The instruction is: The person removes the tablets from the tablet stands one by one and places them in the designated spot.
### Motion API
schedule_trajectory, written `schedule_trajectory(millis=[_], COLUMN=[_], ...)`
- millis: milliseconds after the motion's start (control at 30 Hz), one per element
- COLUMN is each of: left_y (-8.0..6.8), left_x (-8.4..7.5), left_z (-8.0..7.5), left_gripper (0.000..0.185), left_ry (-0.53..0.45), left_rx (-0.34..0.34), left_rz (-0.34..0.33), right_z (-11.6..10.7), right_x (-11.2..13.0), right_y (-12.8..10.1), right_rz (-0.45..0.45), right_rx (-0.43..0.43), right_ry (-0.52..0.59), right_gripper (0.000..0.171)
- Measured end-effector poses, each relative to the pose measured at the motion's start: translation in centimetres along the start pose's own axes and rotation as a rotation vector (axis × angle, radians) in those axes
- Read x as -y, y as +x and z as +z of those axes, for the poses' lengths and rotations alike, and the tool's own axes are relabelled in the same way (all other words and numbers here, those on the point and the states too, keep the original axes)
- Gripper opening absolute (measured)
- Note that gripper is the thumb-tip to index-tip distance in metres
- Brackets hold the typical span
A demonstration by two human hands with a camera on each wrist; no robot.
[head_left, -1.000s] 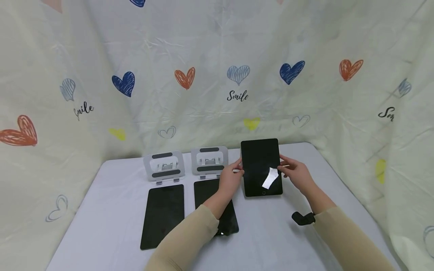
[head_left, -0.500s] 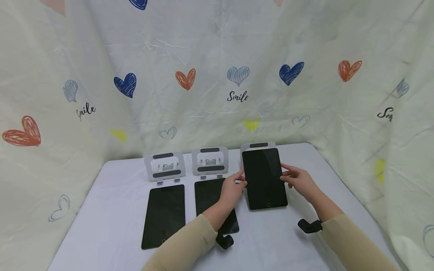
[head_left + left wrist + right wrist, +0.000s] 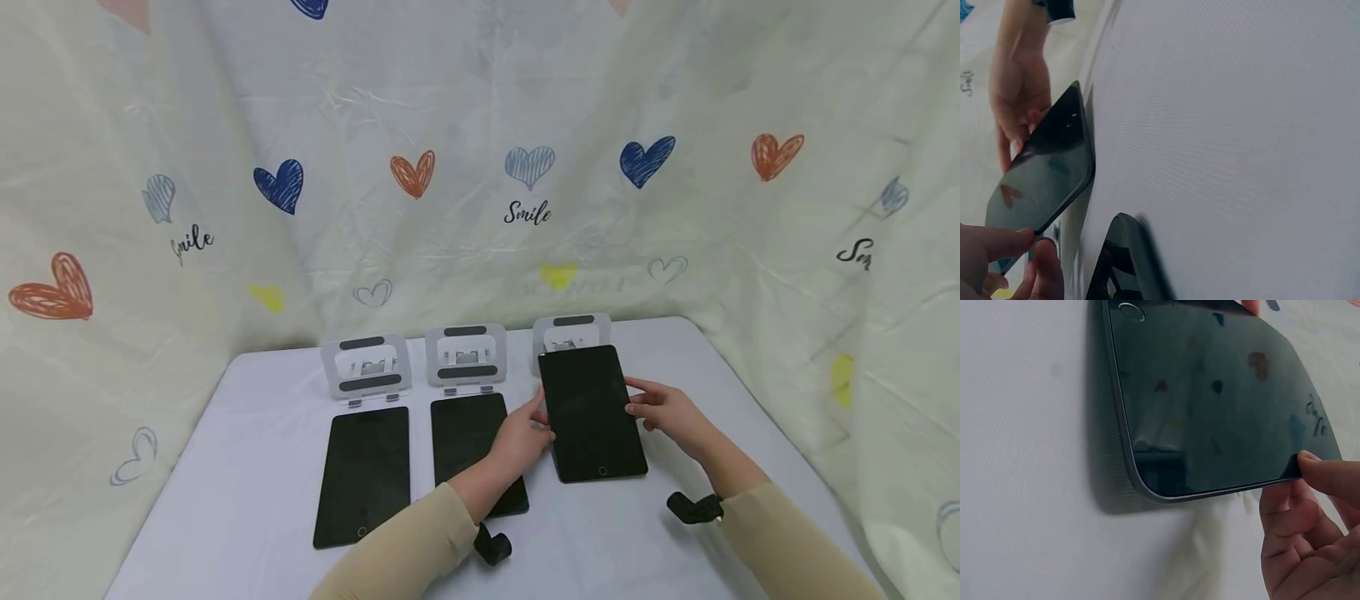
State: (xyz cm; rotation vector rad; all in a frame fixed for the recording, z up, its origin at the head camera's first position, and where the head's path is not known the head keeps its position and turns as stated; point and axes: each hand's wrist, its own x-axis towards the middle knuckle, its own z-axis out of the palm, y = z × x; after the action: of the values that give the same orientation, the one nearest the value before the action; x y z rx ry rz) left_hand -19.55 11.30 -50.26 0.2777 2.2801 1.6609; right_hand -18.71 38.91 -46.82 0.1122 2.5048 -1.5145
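Both hands hold a black tablet [image 3: 592, 417] by its long sides, in front of the right-hand grey stand [image 3: 573, 322]. My left hand [image 3: 521, 433] pinches the left edge, thumb on the screen side and fingers behind, as the left wrist view shows. The right hand [image 3: 670, 417] pinches the opposite edge; its thumb [image 3: 1325, 475] lies on the glass in the right wrist view. The tablet's home-button end is nearest me, close over the white cloth, with a shadow beside it. Its top end overlaps the lower part of the stand in the head view.
Two more grey stands, a left one [image 3: 367, 367] and a middle one [image 3: 467, 356], stand along the back edge. Before them lie a left tablet [image 3: 363, 475] and a middle tablet [image 3: 468, 433], the latter partly behind my left arm. A heart-printed curtain [image 3: 465, 250] hangs behind the table.
The tablet, held in both hands, has come down toward me and slightly right. The right-hand stand, hidden behind it a second ago, now shows at its top. The other tablets stayed put.
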Motion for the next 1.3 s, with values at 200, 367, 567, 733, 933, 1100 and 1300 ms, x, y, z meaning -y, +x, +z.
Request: schedule_trajectory(millis=[200, 367, 567, 733, 933, 1100, 1300], left_y=[-0.2, -0.3, -0.3, -0.5, -0.4, -0.7, -0.9], left_x=[-0.6, -1.0, -1.5, -1.3, -1.4, -1.6, -1.8], left_z=[-0.2, 0.0, 0.6, 1.0, 1.0, 1.0, 0.9], left_gripper=[0.085, 0.086, 0.089, 0.09, 0.086, 0.085, 0.085], left_ry=[0.209, 0.269, 0.382, 0.399, 0.432, 0.438, 0.445], left_rx=[0.029, 0.065, 0.098, 0.159, 0.223, 0.253, 0.261], left_rz=[0.006, -0.033, -0.118, -0.155, -0.173, -0.212, -0.213], right_z=[-0.2, -0.4, -0.5, -0.4, -0.3, -0.2, -0.2], right_x=[-0.2, -0.2, -0.6, -1.0, -1.3, -1.6, -1.7], right_y=[0.0, -0.3, -0.7, -0.9, -1.0, -1.0, -1.0], right_rz=[0.014, 0.032, 0.078, 0.104, 0.109, 0.103, 0.113], right_rx=[0.017, 0.033, 0.047, 0.065, 0.085, 0.111, 0.113], right_ry=[0.002, -0.018, -0.032, -0.03, -0.028, -0.022, -0.026], right_gripper=[0.068, 0.067, 0.066, 0.063, 0.061, 0.06, 0.061])
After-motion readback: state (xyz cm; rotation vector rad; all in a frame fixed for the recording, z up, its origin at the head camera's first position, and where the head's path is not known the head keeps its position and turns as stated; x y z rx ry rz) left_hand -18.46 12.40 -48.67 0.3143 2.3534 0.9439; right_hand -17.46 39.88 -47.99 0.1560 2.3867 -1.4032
